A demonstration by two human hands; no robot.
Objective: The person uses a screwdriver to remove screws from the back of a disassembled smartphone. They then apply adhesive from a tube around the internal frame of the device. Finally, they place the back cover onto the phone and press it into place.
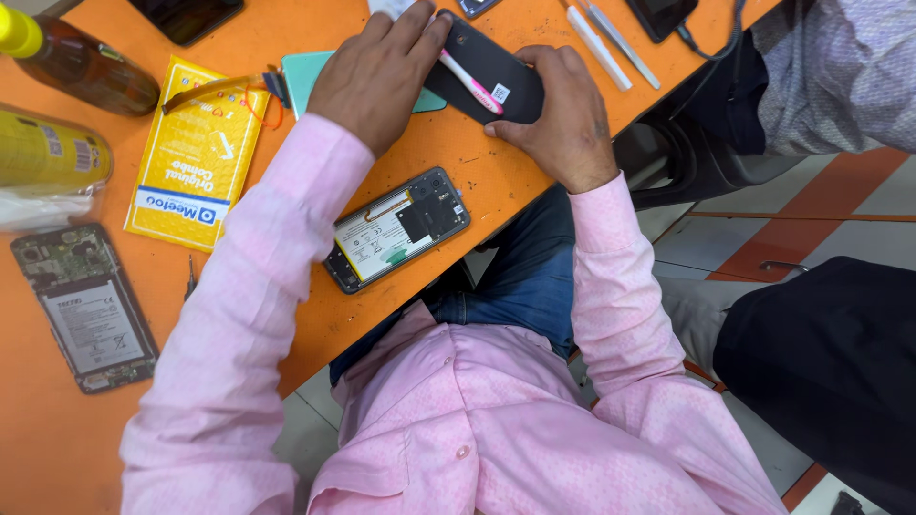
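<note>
A black phone back cover (pixel 491 65) lies on the orange table (pixel 477 162) near its far edge. My right hand (pixel 563 119) grips the cover's right end. My left hand (pixel 382 67) reaches over a teal case (pixel 307 74), with its fingertips on the cover's left end and on the end of a pink-and-white tool (pixel 472 84) that lies slanted across the cover. Below my hands an opened phone (pixel 396 229) lies face down, showing its battery and board. Both my sleeves are pink.
A second opened phone (pixel 84 305) lies at the left. A yellow packet (pixel 196 153), an amber bottle (pixel 81 65) and a yellow can (pixel 48 153) are nearby. Two white tools (pixel 606 38) and a dark phone (pixel 186 14) lie at the back. Another person (pixel 830 67) sits at the right.
</note>
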